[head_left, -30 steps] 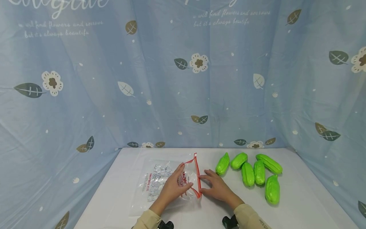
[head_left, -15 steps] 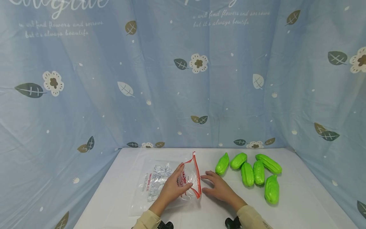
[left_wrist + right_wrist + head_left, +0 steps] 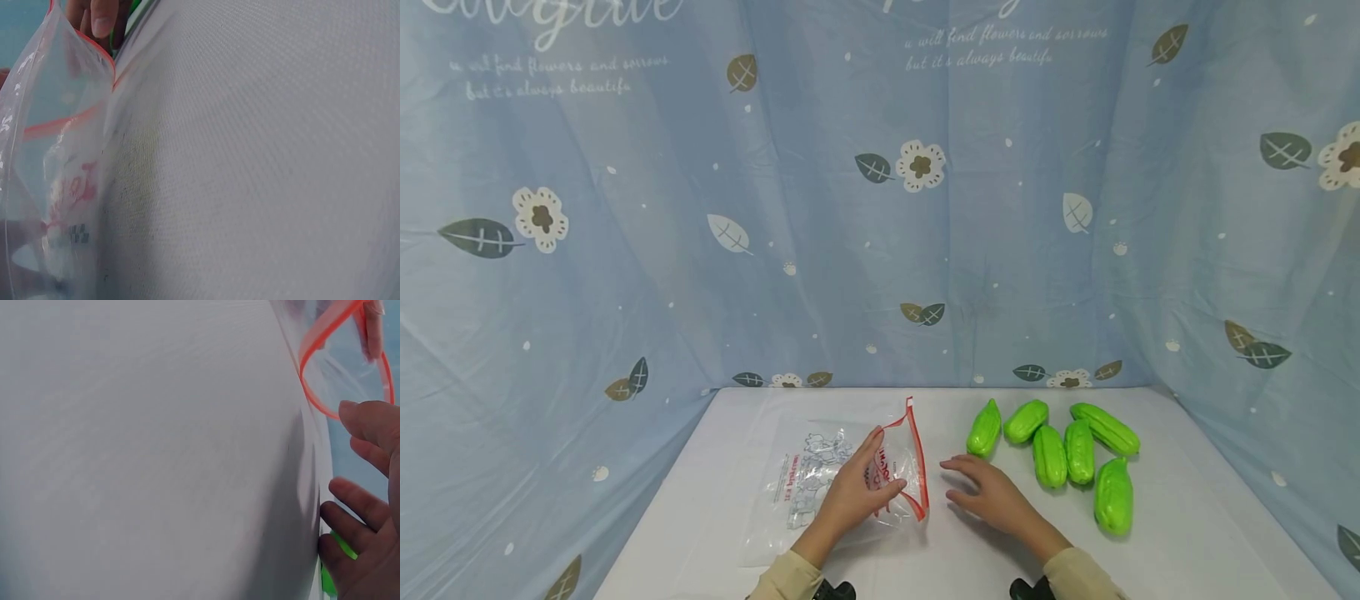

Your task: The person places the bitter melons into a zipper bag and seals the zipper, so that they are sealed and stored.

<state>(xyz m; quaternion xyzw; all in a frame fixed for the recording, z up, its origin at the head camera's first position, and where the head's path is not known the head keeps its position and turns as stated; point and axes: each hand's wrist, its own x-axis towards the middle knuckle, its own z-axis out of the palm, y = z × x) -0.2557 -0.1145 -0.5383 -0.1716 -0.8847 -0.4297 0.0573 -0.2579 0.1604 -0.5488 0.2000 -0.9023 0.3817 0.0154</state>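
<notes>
Red zip edge (image 3: 918, 454) standing apart, and here's the change: the right hand (image 3: 988, 500) has come off it! A second ago those fingertips were at the edge; now they sit just beyond it, towards three o'clock, with bench (image 3: 1195, 500) showing between. That looks to leave the mouth unobstructed, with one hand alone keeping it parted.

And that one is the left hand (image 3: 859, 487), not budging: it holds the clear plastic bag (image 3: 808, 467) by the upper lip, thumb and fingers spread along it. Over on the right, the fingers are loosely parted, wide from the thumb, nothing between them.

Now the container! The bag lies on the bench, its body towards nine o'clock, its mouth facing three. Red and dark printing shows on the film, but no contents can be made out inside. All six green vegetables (image 3: 1049, 457) are outside, bunched from twelve round to three o'clock of the right hand, the closest almost straight up at twelve.
</notes>
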